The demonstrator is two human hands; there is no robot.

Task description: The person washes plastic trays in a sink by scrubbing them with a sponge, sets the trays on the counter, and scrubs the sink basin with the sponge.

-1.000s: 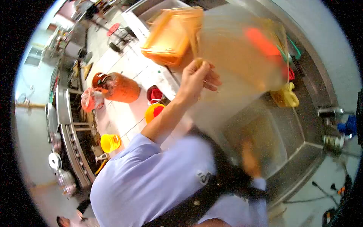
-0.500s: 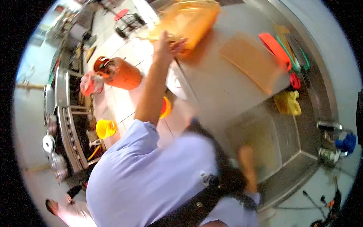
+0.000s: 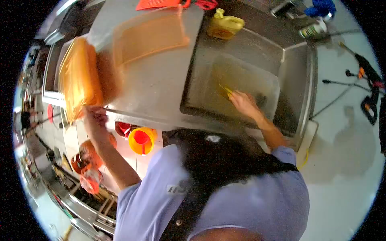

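Observation:
My left hand (image 3: 95, 115) is closed on the near end of a translucent amber plastic tub (image 3: 80, 78), which stands tipped on its side at the left of the steel counter (image 3: 161, 86). My right hand (image 3: 243, 103) is down in the sink, its fingers closed round a small yellow thing (image 3: 228, 90) that looks like a scrubber; blur hides its exact kind. Under that hand is a clear rectangular plastic container (image 3: 270, 86) in the sink basin. A flat amber plastic lid (image 3: 152, 38) lies on the counter between the tub and the sink.
A yellow jug (image 3: 226, 27) stands at the sink's back edge, near red-handled items (image 3: 206, 4). A blue-handled tap (image 3: 321, 8) is at the upper right. On the floor are a yellow bucket (image 3: 142, 140) and an orange bucket (image 3: 91, 154). A pressure-washer gun (image 3: 368, 68) hangs at right.
My view has swung toward the sink. The tub, still in my left hand, now stands more on edge at the counter's left. My right hand has reached farther into the sink.

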